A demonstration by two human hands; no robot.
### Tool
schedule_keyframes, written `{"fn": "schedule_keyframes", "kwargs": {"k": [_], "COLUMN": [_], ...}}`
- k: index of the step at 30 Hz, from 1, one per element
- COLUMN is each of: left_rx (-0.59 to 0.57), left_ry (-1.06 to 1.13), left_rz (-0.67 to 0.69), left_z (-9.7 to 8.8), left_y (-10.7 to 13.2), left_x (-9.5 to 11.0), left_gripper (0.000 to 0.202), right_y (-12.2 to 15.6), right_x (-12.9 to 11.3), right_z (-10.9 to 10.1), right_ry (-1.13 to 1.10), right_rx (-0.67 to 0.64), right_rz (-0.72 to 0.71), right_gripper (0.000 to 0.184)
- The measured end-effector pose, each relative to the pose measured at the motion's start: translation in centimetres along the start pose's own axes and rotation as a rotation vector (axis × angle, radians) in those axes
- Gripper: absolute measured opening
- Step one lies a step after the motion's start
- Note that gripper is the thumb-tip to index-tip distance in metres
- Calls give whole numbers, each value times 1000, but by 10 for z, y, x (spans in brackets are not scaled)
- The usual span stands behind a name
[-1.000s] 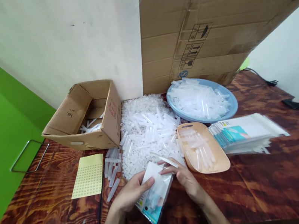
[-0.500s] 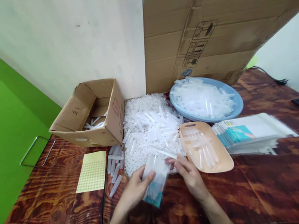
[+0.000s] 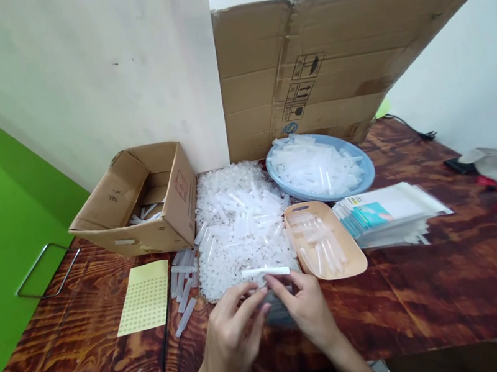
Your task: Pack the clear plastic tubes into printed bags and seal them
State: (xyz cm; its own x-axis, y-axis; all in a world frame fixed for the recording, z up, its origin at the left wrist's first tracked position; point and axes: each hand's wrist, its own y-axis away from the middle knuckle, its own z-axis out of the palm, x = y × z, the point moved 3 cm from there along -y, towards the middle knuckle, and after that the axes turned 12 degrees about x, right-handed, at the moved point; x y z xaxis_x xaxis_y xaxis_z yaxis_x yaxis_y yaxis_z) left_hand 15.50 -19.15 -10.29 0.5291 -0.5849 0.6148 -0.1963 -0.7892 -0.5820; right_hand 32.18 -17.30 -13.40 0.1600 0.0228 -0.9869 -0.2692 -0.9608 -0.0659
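Note:
A slim white plastic tube [image 3: 274, 271] lies crosswise at the fingertips of both hands. My right hand [image 3: 308, 308] pinches its right part. My left hand [image 3: 233, 327] has its fingers closed at the tube's left part; its exact grip is partly hidden. Below the hands, a clear packet with a teal print [image 3: 280, 311] shows blurred between them, and I cannot tell whether it is held or lies on the table. Just beyond the fingers spreads a heap of small clear plastic pieces [image 3: 224, 271], with several tubes on top.
An orange tray [image 3: 357, 260] of tubes stands right of the heap, beside stacked teal-and-white packets [image 3: 375, 213]. Behind is a blue basin [image 3: 368, 170] full of tubes. On the left are an open cardboard box [image 3: 180, 212], loose tubes [image 3: 185, 315] and a yellow sticker sheet [image 3: 146, 296].
The packet my left hand held up has gone down below the hands. Both hands have come together at the tube, which has turned nearly level. The camera view has shifted.

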Motion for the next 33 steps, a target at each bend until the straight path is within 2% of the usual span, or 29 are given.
{"fn": "schedule_keyframes", "kwargs": {"k": [2,4,7,10,12,15,17,18,20,21,23,24,25,26,28,30,31,33], "left_rx": [42,36,51,47,3,-80,-88,-49,139,295,631,765,817,731,297,78,70,226], "left_ry": [18,45,100,159,186,219,221,205,117,39,-190,-329,-440,-509,-549,-592,-659,-791], "left_rz": [-4,15,21,-29,-64,-171,-246,-273,-299,-315,-250,-208,-194,-227,-391,-471,-471,-374], "left_z": [3,10,18,19,18,16,9,0,-29,-50,-97,-119,-137,-150,-159,-163,-164,-161], "left_y": [-7,-15,-23,-25,-26,-30,-39,-47,-70,-84,-116,-133,-150,-168,-196,-208,-208,-197], "left_x": [-4,-8,-14,-18,-17,-14,-15,-18,-30,-39,-56,-65,-75,-87,-115,-129,-129,-114], "left_gripper": [28,24,16,12,13,14,16,17,18,17,13,16,19,21,18,11,15,20], "right_y": [2,5,8,8,7,4,1,0,-4,-6,-12,-14,-17,-20,-26,-31,-33,-37], "right_x": [2,4,9,12,11,6,0,-3,-7,-8,-8,-8,-7,-7,-8,-9,-9,-10], "right_z": [2,7,15,20,22,23,24,24,22,20,15,12,10,7,3,-1,-3,-5], "right_ry": [6,23,85,120,130,132,111,92,51,34,16,14,13,12,15,18,20,21], "right_rx": [-69,-113,-122,-135,-173,-222,-238,-231,-182,-146,-80,-63,-53,-45,-32,-15,-4,37], "right_rz": [-29,-70,-115,-133,-152,-198,-223,-229,-223,-214,-186,-173,-162,-155,-149,-143,-135,-107], "right_gripper": [18,17,22,25,26,31,30,27,21,19,17,17,17,17,18,19,20,23]}}
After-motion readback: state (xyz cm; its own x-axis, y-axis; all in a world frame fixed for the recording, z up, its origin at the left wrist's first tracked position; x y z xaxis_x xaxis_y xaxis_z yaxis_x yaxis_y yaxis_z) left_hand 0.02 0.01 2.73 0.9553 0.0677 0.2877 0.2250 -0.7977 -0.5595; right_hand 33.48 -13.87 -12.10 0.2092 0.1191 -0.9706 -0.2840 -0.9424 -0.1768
